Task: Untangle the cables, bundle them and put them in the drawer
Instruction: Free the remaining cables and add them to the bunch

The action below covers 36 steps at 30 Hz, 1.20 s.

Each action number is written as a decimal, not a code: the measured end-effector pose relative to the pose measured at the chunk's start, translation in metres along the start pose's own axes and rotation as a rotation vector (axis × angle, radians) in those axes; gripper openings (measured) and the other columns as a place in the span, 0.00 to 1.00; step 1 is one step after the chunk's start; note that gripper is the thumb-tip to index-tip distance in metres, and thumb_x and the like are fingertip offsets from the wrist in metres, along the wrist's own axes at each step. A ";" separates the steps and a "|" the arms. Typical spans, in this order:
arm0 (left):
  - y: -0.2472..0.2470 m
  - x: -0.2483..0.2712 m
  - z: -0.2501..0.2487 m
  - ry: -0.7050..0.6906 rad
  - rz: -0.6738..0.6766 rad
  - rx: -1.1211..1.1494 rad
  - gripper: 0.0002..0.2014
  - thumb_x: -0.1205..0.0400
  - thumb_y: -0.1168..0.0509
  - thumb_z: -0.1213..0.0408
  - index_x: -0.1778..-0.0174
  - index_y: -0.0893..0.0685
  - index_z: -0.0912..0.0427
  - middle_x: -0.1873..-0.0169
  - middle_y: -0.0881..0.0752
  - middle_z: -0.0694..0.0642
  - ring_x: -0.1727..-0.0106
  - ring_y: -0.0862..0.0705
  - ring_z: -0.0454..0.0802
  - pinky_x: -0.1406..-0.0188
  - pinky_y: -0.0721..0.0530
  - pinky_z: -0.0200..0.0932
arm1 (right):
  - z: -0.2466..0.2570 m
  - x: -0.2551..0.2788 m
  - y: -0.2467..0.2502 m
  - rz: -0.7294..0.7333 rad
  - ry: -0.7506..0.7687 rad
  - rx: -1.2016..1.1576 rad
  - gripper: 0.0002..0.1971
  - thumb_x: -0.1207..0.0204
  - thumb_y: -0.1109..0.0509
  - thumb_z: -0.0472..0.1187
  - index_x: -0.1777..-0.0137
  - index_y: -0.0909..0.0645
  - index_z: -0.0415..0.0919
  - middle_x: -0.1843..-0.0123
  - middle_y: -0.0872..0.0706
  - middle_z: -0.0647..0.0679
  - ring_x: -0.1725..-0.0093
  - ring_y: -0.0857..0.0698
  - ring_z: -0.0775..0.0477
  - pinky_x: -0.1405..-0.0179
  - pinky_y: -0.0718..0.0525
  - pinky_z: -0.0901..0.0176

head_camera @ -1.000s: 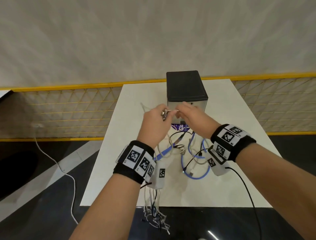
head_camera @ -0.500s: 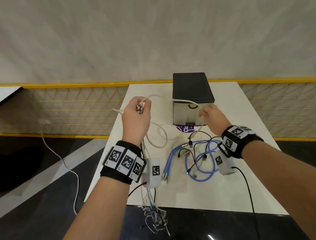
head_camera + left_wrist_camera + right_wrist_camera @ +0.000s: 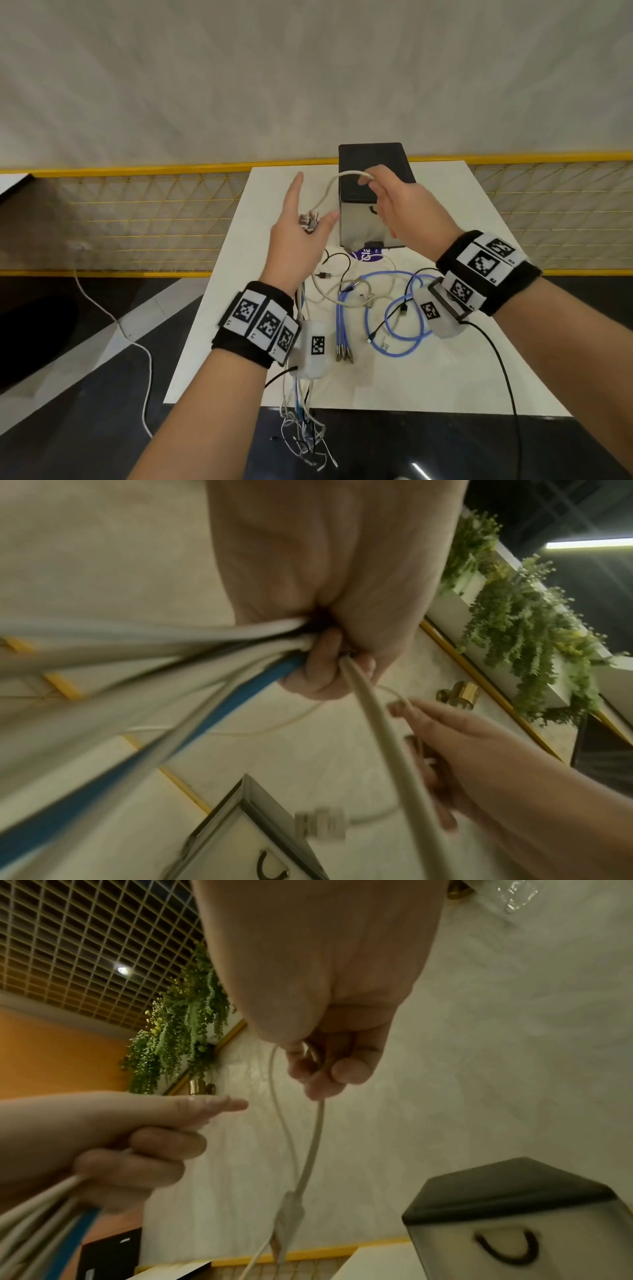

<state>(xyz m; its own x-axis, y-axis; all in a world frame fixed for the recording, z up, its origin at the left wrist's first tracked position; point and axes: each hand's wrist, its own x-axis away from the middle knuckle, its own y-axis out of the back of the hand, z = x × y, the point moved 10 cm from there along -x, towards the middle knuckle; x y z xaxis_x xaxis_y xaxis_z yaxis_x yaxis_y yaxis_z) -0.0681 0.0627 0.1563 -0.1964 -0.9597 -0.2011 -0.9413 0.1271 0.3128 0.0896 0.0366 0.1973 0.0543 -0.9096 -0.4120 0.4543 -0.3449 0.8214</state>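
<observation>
Overhead: right hand pinches white cable above desk; blue cables lie tangled, drawer looks closed. Left wrist: left hand clutches several gathered strands. Right wrist: plug dangles. Judgement: bundling early, stowing pending

Right hand lifted white cable higher; left hand opened.

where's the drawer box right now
In the head view the drawer box stands at the far middle of the white table, just behind the right hand, with the loose blue cables lying in front of it.
</observation>
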 end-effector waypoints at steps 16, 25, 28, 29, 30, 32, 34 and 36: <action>0.041 0.043 0.003 -0.055 0.086 0.192 0.09 0.16 0.31 0.61 0.41 0.16 0.55 0.77 0.28 0.50 0.78 0.32 0.49 0.79 0.30 0.38 | 0.072 0.246 -0.179 1.233 0.110 -0.075 0.16 0.21 0.33 0.50 0.45 0.13 0.39 0.50 0.12 0.42 0.51 0.15 0.42 0.48 0.19 0.52; 0.017 0.084 -0.007 -0.061 0.322 0.194 0.02 0.15 0.33 0.65 0.51 0.17 0.58 0.82 0.26 0.45 0.81 0.30 0.47 0.77 0.28 0.36 | 0.082 0.144 -0.123 0.619 -0.076 -0.409 0.35 0.30 0.25 0.58 0.27 0.33 0.48 0.36 0.24 0.54 0.36 0.24 0.60 0.37 0.27 0.69; 0.017 0.089 -0.019 -0.090 0.299 0.223 0.04 0.14 0.34 0.66 0.54 0.19 0.56 0.81 0.26 0.44 0.81 0.29 0.46 0.77 0.28 0.35 | 0.114 0.145 -0.140 0.677 -0.016 -0.557 0.18 0.19 0.32 0.45 0.34 0.28 0.37 0.40 0.19 0.51 0.41 0.21 0.57 0.39 0.24 0.68; 0.021 0.088 -0.024 -0.101 0.276 0.240 0.04 0.14 0.34 0.66 0.55 0.19 0.56 0.81 0.26 0.44 0.81 0.29 0.46 0.77 0.29 0.36 | 0.113 0.150 -0.150 0.674 -0.035 -0.563 0.13 0.16 0.37 0.43 0.37 0.26 0.36 0.43 0.16 0.47 0.44 0.18 0.52 0.41 0.22 0.61; 0.027 0.087 -0.028 -0.113 0.253 0.256 0.05 0.14 0.34 0.66 0.55 0.19 0.55 0.80 0.26 0.45 0.80 0.29 0.46 0.78 0.29 0.37 | 0.108 0.158 -0.162 0.667 -0.067 -0.555 0.12 0.15 0.40 0.44 0.39 0.25 0.37 0.45 0.15 0.44 0.46 0.17 0.48 0.41 0.20 0.54; 0.040 0.085 -0.033 -0.128 0.228 0.265 0.05 0.14 0.33 0.65 0.56 0.19 0.53 0.78 0.25 0.47 0.80 0.27 0.48 0.79 0.29 0.36 | 0.089 0.179 -0.183 0.677 -0.146 -0.532 0.13 0.14 0.44 0.48 0.39 0.25 0.41 0.47 0.15 0.42 0.49 0.15 0.45 0.44 0.17 0.45; 0.046 0.085 -0.037 -0.148 0.236 0.231 0.05 0.14 0.33 0.65 0.56 0.19 0.53 0.77 0.24 0.46 0.79 0.25 0.49 0.78 0.29 0.35 | 0.071 0.199 -0.195 0.705 -0.224 -0.537 0.14 0.14 0.43 0.48 0.35 0.24 0.42 0.42 0.15 0.43 0.48 0.14 0.47 0.46 0.13 0.48; 0.047 0.089 -0.038 -0.165 0.246 0.193 0.05 0.14 0.33 0.66 0.56 0.19 0.53 0.78 0.23 0.45 0.78 0.24 0.48 0.77 0.28 0.33 | 0.057 0.216 -0.203 0.737 -0.304 -0.577 0.16 0.16 0.38 0.44 0.31 0.25 0.42 0.35 0.16 0.46 0.43 0.14 0.52 0.48 0.12 0.59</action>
<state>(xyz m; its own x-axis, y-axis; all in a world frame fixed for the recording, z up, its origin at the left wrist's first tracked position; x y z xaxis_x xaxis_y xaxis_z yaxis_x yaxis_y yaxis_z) -0.1195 -0.0258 0.1882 -0.4510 -0.8428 -0.2937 -0.8915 0.4099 0.1929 -0.0417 -0.1029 -0.0359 0.3036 -0.9004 0.3115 0.7673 0.4249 0.4803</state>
